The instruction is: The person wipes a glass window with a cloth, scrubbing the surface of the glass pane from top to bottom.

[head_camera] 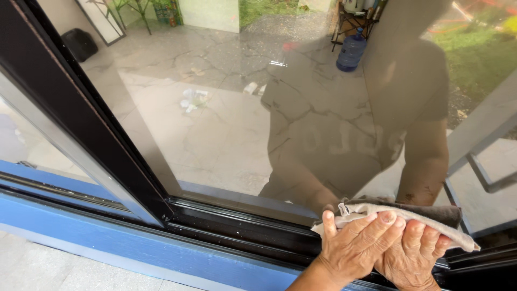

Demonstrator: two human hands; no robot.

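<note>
A beige-grey cloth (431, 218) is pressed against the bottom of a large glass pane (226, 124), just above the dark sliding track (242, 226). My left hand (353, 250) comes in from the lower left and lies on top, fingers spread over the cloth. My right hand (417, 261) sits under it and slightly to the right, fingers curled up onto the cloth's lower edge. The two hands overlap. My own reflection shows in the glass above them.
A thick dark window frame post (81, 113) slants down to the track at left. A blue painted sill (134, 242) runs beneath it. Through the glass lie a marble-patterned floor, a crumpled white scrap (193, 99), a blue water jug (351, 51) and grass.
</note>
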